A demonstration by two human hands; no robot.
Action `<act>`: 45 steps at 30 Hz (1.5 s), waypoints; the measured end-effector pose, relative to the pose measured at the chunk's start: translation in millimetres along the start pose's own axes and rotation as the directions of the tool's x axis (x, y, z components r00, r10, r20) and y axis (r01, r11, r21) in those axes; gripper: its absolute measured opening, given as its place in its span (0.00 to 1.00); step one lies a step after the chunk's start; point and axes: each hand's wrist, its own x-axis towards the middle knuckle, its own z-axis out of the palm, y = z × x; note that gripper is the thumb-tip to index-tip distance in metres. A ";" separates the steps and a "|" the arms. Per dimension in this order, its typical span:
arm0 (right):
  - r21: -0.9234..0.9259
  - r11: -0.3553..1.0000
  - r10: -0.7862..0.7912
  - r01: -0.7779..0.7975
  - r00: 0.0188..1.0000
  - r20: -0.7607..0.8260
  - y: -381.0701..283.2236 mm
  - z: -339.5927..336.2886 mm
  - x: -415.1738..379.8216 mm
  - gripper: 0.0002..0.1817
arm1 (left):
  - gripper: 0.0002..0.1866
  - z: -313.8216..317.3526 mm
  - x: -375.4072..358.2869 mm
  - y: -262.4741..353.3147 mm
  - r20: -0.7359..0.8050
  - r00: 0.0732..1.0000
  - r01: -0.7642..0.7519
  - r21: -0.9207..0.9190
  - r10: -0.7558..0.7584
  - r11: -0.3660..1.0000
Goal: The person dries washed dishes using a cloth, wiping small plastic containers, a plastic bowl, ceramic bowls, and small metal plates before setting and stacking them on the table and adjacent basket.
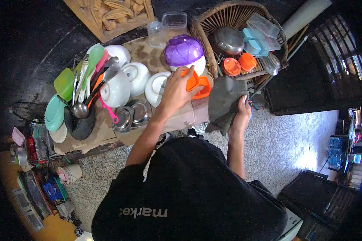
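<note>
My left hand (176, 91) reaches over the low table, its fingers closed on the rim of a small orange container (192, 81). A second orange container (205, 89) sits just right of it. In my right hand (240, 116) is a dark grey cloth (225, 100), gripped at its edge and hanging beside the table's right end. Behind my left fingers, a purple bowl (184, 50) lies upside down on a white bowl (198, 65). Another upturned white bowl (155, 89) is close to my left wrist.
Several upturned white bowls (116, 89) stand to the left, beside utensils including a ladle (80, 110) and a green spoon (93, 58). Small metal dishes (140, 111) lie near the front edge. A wicker basket (207, 20) at the back right holds a metal bowl (227, 41) and orange-lidded jars (232, 66).
</note>
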 end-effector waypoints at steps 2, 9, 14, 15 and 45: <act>0.092 0.996 0.010 -0.008 1.000 -0.023 -1.3 -11.4 16.5 0.22 | 0.39 10.4 5.8 0.8 0.050 0.999 0.012 0.117 -0.018 0.993; 0.176 0.984 -0.022 0.040 0.995 -0.099 -1.1 -38.1 37.0 0.23 | 0.40 46.0 15.2 -10.9 0.121 0.984 -0.148 0.166 0.128 0.975; 0.194 0.981 0.020 -0.006 0.997 -0.068 2.2 -46.4 41.8 0.23 | 0.43 54.0 19.2 -14.1 0.170 0.980 -0.141 0.228 0.103 0.963; 0.197 0.980 0.028 -0.018 0.998 -0.049 1.8 -46.4 42.2 0.22 | 0.43 55.5 18.9 -13.6 0.169 0.981 -0.138 0.229 0.101 0.964; 0.079 0.958 0.261 -0.276 0.951 0.166 5.9 -43.9 78.8 0.22 | 0.51 55.2 8.9 1.4 0.218 0.976 -0.082 0.374 -0.002 0.924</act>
